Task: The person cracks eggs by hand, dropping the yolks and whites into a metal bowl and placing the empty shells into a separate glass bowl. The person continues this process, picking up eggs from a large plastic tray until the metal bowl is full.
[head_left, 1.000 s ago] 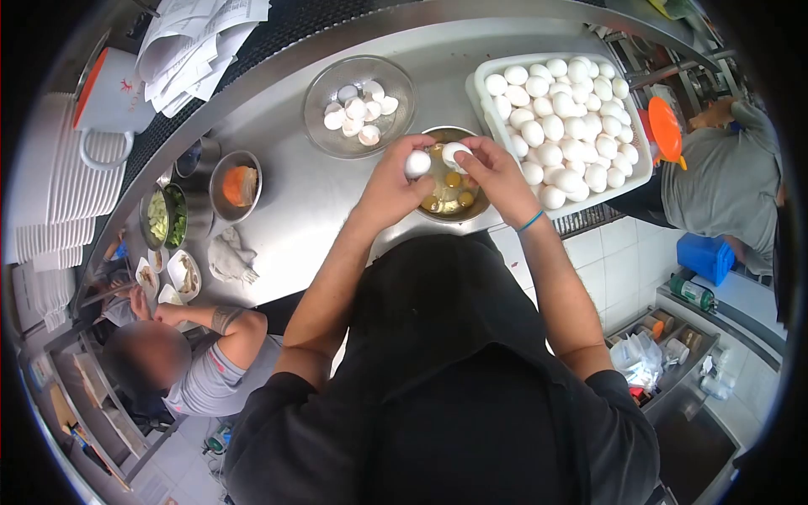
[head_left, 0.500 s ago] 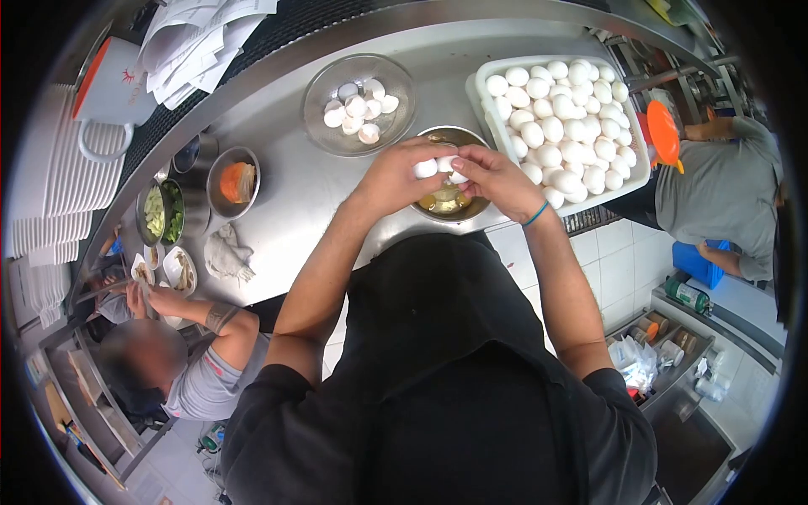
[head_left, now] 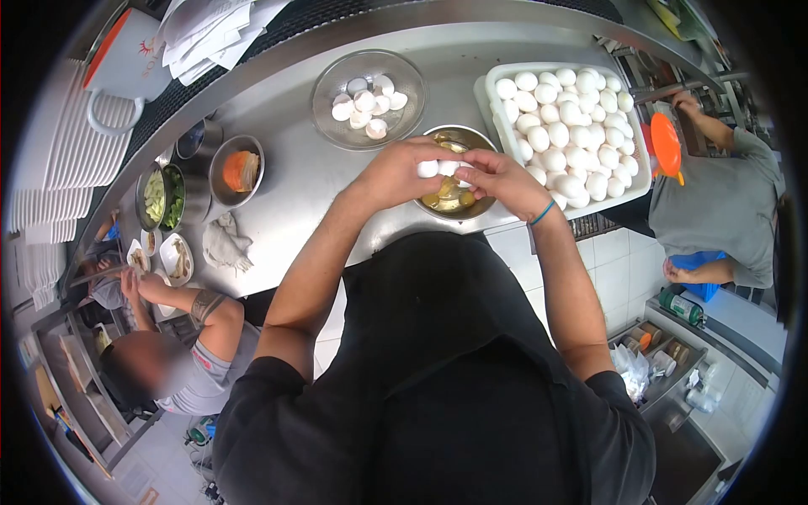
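My left hand [head_left: 394,174] reaches over a metal bowl [head_left: 461,132] with its fingers closed around white eggs [head_left: 428,169]. Fingertips of my right hand [head_left: 512,183] meet it there, pinching a white egg [head_left: 462,174] partly covered by the fingers; whether its shell is cracked I cannot tell. Below both hands, several yolks [head_left: 449,202] lie in clear egg white inside the bowl. Behind the bowl to the left sits a mesh colander [head_left: 370,63] holding broken eggshells [head_left: 364,102]. A white tray [head_left: 642,168] heaped with whole eggs stands just right of my right hand.
Left on the steel counter [head_left: 290,189] are a bowl with orange food [head_left: 241,172], containers of chopped greens [head_left: 173,198] and a grey cloth [head_left: 225,242]. One co-worker [head_left: 202,353] works at the left, another [head_left: 711,202] at the right beside an orange lid-like disc [head_left: 665,145].
The view has shifted slightly. My hands stay together over the bowl, and more yolk shows beneath them. The right co-worker's arms have moved.
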Demonstrator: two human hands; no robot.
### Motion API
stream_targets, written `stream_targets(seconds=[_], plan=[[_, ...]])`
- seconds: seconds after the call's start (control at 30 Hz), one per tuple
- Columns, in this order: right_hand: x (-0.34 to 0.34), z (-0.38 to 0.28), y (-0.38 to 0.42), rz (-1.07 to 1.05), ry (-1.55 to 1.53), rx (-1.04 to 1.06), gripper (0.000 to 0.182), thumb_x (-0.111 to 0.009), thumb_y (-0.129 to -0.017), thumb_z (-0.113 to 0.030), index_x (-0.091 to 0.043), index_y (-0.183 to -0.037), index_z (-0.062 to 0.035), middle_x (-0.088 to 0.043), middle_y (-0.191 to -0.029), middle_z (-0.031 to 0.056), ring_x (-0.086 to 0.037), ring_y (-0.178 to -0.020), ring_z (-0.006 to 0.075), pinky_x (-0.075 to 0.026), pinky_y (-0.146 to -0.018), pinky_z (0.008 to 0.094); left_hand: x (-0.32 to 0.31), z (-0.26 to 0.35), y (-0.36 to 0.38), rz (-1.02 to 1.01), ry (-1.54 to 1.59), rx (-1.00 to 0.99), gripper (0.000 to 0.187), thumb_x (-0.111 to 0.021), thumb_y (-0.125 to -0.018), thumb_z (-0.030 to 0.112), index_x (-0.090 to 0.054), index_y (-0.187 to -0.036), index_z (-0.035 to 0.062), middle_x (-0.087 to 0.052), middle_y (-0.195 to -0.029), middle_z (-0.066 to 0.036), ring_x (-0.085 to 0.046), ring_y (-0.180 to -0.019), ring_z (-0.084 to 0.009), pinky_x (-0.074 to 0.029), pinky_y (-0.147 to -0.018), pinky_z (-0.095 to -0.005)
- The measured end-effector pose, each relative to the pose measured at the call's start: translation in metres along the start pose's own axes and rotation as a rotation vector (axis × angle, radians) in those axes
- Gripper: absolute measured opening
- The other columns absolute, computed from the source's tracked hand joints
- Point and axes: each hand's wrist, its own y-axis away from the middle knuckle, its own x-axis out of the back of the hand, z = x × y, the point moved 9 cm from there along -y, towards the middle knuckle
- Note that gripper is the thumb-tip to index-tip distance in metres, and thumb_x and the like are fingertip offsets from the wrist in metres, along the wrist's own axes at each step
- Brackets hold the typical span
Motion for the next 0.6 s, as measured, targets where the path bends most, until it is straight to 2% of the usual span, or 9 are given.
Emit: stream_targets(seconds=[0.13, 0.2, 0.37, 0.43, 0.5, 0.53, 0.57, 0.6], plan=[[0.009, -0.009, -0.005, 0.106, 0.189, 0.199, 0.044, -0.082, -0.101, -0.031, -0.072, -0.13, 0.0006, -0.071, -0.097, 0.0014, -0.062, -0.087, 0.0095, -0.053, -0.077, 0.0276, 0.003, -0.001, 0.001, -0.011, -0.085, -0.006, 0.045, -0.08, -0.088, 0.009, -0.078, -0.133, 0.0129, -0.076, -0.12, -0.012, -0.074, -0.11, -0.0288, -0.058, -0.097, -0.0393], [0.015, -0.006, -0.009, 0.141, 0.281, 0.169, 0.046, -0.083, -0.1, -0.032, -0.073, -0.131, 0.0006, -0.072, -0.098, 0.0037, -0.063, -0.088, 0.012, -0.053, -0.079, 0.0296, 0.011, -0.001, 0.003, -0.013, -0.094, 0.05, 0.045, -0.079, -0.088, 0.008, -0.077, -0.133, 0.012, -0.076, -0.121, -0.012, -0.074, -0.111, -0.0292, -0.058, -0.098, -0.0391], [0.023, -0.045, -0.024, 0.307, 0.38, 0.266, 0.05, -0.085, -0.095, -0.035, -0.074, -0.132, -0.0039, -0.076, -0.105, 0.0126, -0.068, -0.094, 0.0213, -0.057, -0.087, 0.0351, 0.07, -0.009, 0.007, 0.293, -0.188, 0.031, 0.042, -0.081, -0.087, 0.008, -0.077, -0.13, 0.0089, -0.076, -0.123, -0.015, -0.074, -0.113, -0.0337, -0.058, -0.1, -0.0407], [0.012, -0.068, -0.038, 0.344, 0.337, 0.368, 0.052, -0.084, -0.098, -0.032, -0.07, -0.139, -0.003, -0.077, -0.111, 0.0116, -0.069, -0.098, 0.0182, -0.058, -0.089, 0.0339, 0.101, -0.014, 0.012, 0.437, -0.236, 0.095, 0.041, -0.082, -0.089, 0.01, -0.077, -0.13, 0.009, -0.076, -0.123, -0.016, -0.073, -0.115, -0.0343, -0.057, -0.101, -0.0407], [0.003, -0.097, -0.051, 0.385, 0.307, 0.47, 0.055, -0.082, -0.1, -0.029, -0.066, -0.145, -0.0021, -0.077, -0.118, 0.0106, -0.069, -0.102, 0.0151, -0.058, -0.09, 0.0327, 0.125, -0.032, 0.014, 0.518, -0.259, 0.18, 0.047, -0.082, -0.093, 0.016, -0.074, -0.138, 0.0066, -0.076, -0.128, -0.019, -0.074, -0.118, -0.0329, -0.056, -0.103, -0.0404], [-0.005, -0.112, -0.048, 0.411, 0.351, 0.491, 0.059, -0.082, -0.1, -0.028, -0.063, -0.15, -0.0025, -0.077, -0.128, 0.0157, -0.073, -0.108, 0.0206, -0.06, -0.095, 0.0348, 0.134, -0.037, 0.016, 0.554, -0.249, 0.219, 0.049, -0.082, -0.094, 0.017, -0.072, -0.141, 0.0059, -0.076, -0.13, -0.02, -0.074, -0.118, -0.0324, -0.056, -0.103, -0.0405], [-0.01, -0.116, -0.051, 0.432, 0.367, 0.515, 0.06, -0.081, -0.1, -0.027, -0.062, -0.151, -0.0023, -0.076, -0.131, 0.0168, -0.073, -0.109, 0.0225, -0.06, -0.097, 0.0357, 0.14, -0.045, 0.02, 0.587, -0.237, 0.262, 0.052, -0.082, -0.094, 0.019, -0.07, -0.143, 0.0052, -0.075, -0.132, -0.02, -0.074, -0.119, -0.0319, -0.056, -0.103, -0.0405], [-0.011, -0.116, -0.055, 0.456, 0.385, 0.537, 0.06, -0.081, -0.1, -0.027, -0.061, -0.151, -0.0021, -0.075, -0.134, 0.0179, -0.074, -0.111, 0.0244, -0.06, -0.098, 0.0367, 0.143, -0.056, 0.024, 0.601, -0.272, 0.229, 0.058, -0.081, -0.097, 0.024, -0.066, -0.149, 0.0049, -0.076, -0.131, -0.018, -0.075, -0.112, -0.0282, -0.06, -0.095, -0.0392]])
